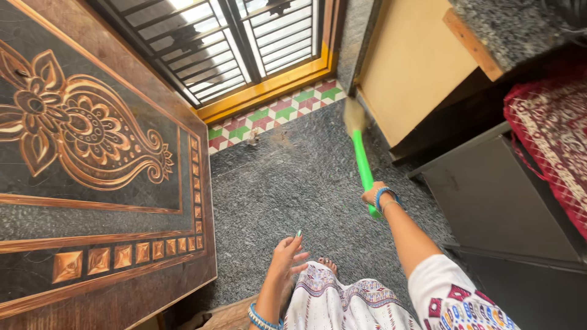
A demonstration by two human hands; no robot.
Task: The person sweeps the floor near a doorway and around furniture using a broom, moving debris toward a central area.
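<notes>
Gripping a broom (362, 160) by its bright green handle, the right hand (374, 195) is closed tight around the lower end of the stick, with blue bangles sitting on that wrist. The broom runs up and away from the hand across the grey speckled floor (293, 183), and its pale bristle head is a bit blurred, sitting right at the floor's far edge, just beside the base of the yellow wall (409, 67) and near the strip of red, green and white checkered tiles (269, 116). There's a little clump of dust or debris on the floor close to those tiles.

The left hand (287, 260) isn't holding anything, fingers spread loosely open, hovering above the floor near a bare foot (328, 264) peeking out from a white patterned dress (348, 302). It has blue bangles too.

On the left side stands a dark wooden door (92, 153) with a carved copper-coloured floral design. Straight ahead is a yellow-framed window with metal grilles (232, 43). To the right there's a dark grey cabinet (501, 201), a red patterned cloth (550, 128) and a granite counter edge (507, 30) above.
</notes>
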